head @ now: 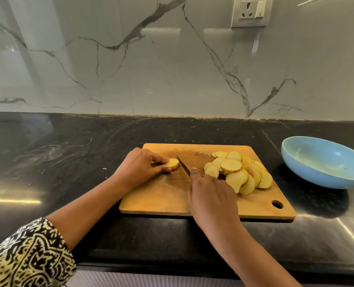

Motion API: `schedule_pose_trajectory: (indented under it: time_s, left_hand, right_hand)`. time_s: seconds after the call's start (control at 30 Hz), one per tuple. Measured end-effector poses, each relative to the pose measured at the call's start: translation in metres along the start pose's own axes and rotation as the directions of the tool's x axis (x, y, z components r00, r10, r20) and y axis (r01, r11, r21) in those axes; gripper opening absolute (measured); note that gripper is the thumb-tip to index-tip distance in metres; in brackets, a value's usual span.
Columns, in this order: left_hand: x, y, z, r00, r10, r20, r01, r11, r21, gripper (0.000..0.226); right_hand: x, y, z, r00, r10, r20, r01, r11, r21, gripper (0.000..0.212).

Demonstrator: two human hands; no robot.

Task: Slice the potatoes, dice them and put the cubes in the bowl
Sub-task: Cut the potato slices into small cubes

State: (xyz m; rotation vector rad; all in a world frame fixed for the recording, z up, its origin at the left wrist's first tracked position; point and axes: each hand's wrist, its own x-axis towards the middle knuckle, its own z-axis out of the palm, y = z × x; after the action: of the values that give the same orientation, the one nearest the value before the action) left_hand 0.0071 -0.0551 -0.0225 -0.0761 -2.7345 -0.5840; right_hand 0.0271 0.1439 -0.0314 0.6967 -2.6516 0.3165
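A wooden cutting board (159, 199) lies on the black counter. My left hand (139, 167) pinches a small end piece of potato (173, 163) near the board's left side. My right hand (210, 195) grips a knife, forefinger along its spine; the dark blade (183, 166) stands just right of the potato piece, tip pointing away. A heap of several round potato slices (239, 171) lies on the board's right half. A light blue bowl (325, 162) sits on the counter right of the board, with nothing in it.
The black counter (68, 154) runs to a marble wall at the back. A wall socket (252, 11) is high on the right. The counter's front edge passes under my forearms. The board has a hanging hole (277, 204) at its near right corner.
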Motion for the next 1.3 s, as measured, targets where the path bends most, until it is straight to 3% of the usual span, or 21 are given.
schedule_pose_trajectory:
  time_s: [0.3,0.57,0.9,1.3]
  left_hand:
    - [-0.002,0.003,0.003,0.999,0.014,-0.038,-0.011,0.996,0.093,0.042]
    - [0.0,0.005,0.001,1.0,-0.018,0.02,0.018,1.0,-0.002,0.053]
    - [0.0,0.01,0.003,0.999,-0.04,-0.007,0.04,0.999,-0.024,0.045]
    - [0.003,0.01,0.004,0.996,-0.082,0.023,0.084,0.994,-0.068,0.041]
  right_hand:
    - [0.0,0.001,-0.007,1.0,-0.025,-0.011,0.026,0.999,0.025,0.044]
    - [0.0,0.002,-0.009,1.0,-0.015,-0.006,0.015,0.999,0.033,0.045]
    - [0.0,-0.003,-0.017,0.998,-0.041,-0.041,0.046,0.989,0.139,0.049]
    - [0.004,-0.007,-0.012,0.998,-0.055,-0.016,0.056,0.993,0.101,0.051]
